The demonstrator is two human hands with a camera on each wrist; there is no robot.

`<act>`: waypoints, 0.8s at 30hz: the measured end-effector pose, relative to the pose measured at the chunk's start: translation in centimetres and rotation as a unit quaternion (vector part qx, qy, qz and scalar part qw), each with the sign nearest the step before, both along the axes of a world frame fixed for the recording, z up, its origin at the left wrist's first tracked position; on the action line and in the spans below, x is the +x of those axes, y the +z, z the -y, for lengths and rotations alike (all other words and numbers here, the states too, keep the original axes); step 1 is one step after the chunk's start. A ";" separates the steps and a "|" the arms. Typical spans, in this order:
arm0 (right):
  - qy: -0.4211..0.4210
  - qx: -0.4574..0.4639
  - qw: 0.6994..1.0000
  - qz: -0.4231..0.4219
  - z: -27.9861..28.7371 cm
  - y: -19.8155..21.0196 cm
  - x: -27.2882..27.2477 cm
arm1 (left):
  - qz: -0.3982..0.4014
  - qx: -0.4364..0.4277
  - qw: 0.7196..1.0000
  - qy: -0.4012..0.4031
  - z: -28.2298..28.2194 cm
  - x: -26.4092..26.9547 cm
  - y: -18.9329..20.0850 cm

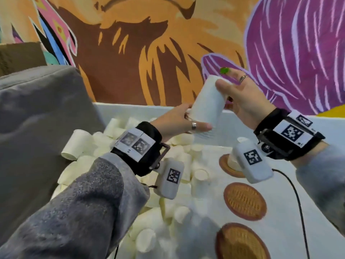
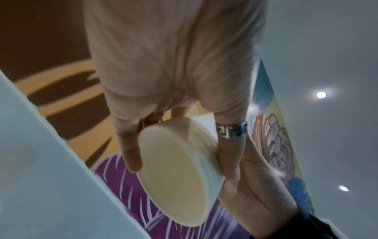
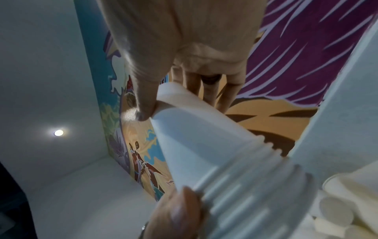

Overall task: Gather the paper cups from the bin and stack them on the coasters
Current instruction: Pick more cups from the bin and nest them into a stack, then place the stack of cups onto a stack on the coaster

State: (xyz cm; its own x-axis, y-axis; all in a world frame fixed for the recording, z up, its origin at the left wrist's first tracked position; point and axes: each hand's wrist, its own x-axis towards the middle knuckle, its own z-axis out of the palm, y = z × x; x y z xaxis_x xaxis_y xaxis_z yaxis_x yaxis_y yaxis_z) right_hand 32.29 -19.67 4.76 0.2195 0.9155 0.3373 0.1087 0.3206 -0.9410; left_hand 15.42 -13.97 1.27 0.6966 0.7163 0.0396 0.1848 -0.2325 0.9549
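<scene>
A tilted stack of nested white paper cups (image 1: 205,109) is held up between both hands above the pile of loose cups (image 1: 130,184). My left hand (image 1: 198,116) grips its wide rim end, where several rims (image 3: 255,186) show. My right hand (image 1: 222,77) pinches the narrow base end, thumb (image 3: 145,105) on the side and fingers behind. The left wrist view shows the round end of the stack (image 2: 178,161). Three brown woven coasters lie at the right: one (image 1: 224,165) bears an upturned cup (image 1: 233,161), half hidden by my wrist camera; two (image 1: 244,200) (image 1: 240,242) are bare.
A grey cushion (image 1: 37,118) rises at the left of the cup pile. The white surface (image 1: 289,193) ends at a low white wall (image 1: 145,109) before the painted mural. A black cable (image 1: 298,202) runs down the right side.
</scene>
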 end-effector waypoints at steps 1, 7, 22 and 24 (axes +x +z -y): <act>0.012 -0.006 1.000 0.014 0.7 -0.2 0.9 | -0.001 -0.001 1.000 -0.010 0.5 1.3 -0.4; 0.072 -0.090 0.988 0.103 4.8 -3.4 7.5 | 0.003 -0.012 1.000 0.012 3.5 9.1 -5.3; 0.042 -0.218 0.959 0.177 5.1 -19.0 17.0 | -0.124 -0.086 0.986 0.071 5.4 19.4 -21.4; 0.046 -0.222 0.954 0.195 4.8 -20.4 17.2 | -0.124 -0.101 0.984 0.082 5.3 19.7 -22.4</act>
